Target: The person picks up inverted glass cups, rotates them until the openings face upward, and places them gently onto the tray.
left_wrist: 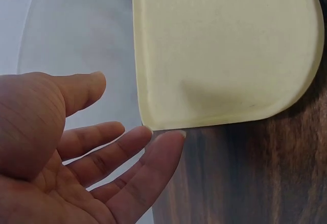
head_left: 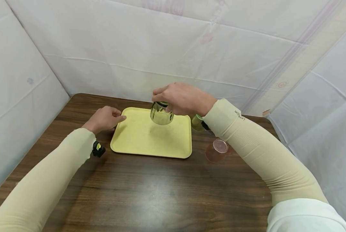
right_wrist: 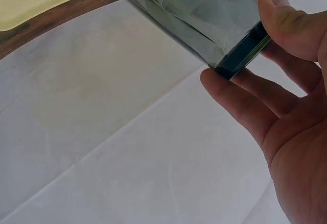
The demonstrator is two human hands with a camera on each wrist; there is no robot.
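Right wrist view shows the grip best: the right hand (right_wrist: pixel 296 106) pinches a glass (right_wrist: pixel 199 15) by its thick base, thumb on one side and fingertips (right_wrist: pixel 219 81) on the other, so the body points away from the palm. Held that way the glass hangs mouth-down, which would suit setting it inverted. From the head view the same glass (head_left: pixel 161 113) is in the air above the far middle of the tray (head_left: pixel 138 141), not touching it, with a soft shadow on the tray beneath.

The glass is faceted, with flat angled panels, green-tinted and clear, and its base looks dark and heavy.

At the tray's left far corner the left hand (head_left: pixel 104 118) lies with fingers relaxed and spread, holding nothing; the left wrist view puts its fingertips (left_wrist: pixel 168 140) right at the rounded corner of the tray (left_wrist: pixel 225 50), touching or just beside it, likely to steady it. The tray is pale yellow, matte, rectangular with rounded corners and a low raised rim.

To the tray's right stand two more glasses on the table (head_left: pixel 149 199): a green one (head_left: pixel 196 122) partly hidden behind the right sleeve, and a pinkish tumbler (head_left: pixel 216 150) nearer. The table is dark wood-grain, slightly glossy. White creased sheeting walls the scene.
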